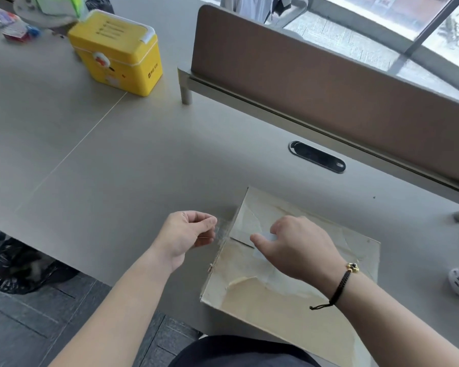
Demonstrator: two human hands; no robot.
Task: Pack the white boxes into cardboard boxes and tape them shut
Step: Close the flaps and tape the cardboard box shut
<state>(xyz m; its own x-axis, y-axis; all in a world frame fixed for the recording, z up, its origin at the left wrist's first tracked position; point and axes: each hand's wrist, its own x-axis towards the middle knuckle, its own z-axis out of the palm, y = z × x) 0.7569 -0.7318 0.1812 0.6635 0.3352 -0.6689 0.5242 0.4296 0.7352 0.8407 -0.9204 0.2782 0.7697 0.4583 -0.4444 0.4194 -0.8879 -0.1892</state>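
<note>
Here, left hand (188, 234) pinches clear tape (221, 229); right hand (297, 247) seemingly presses it onto cardboard box (263, 300); slack could wrinkle it.

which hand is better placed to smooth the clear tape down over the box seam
Right, probably. The right hand already rests on top of the cardboard box at the seam, while the left hand pinches the clear tape off the box's left edge.

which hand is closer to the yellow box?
Left. The left hand is at the cardboard box's left edge, pinching clear tape, well short of the yellow box. The right hand rests on the cardboard box, farther off.
</note>
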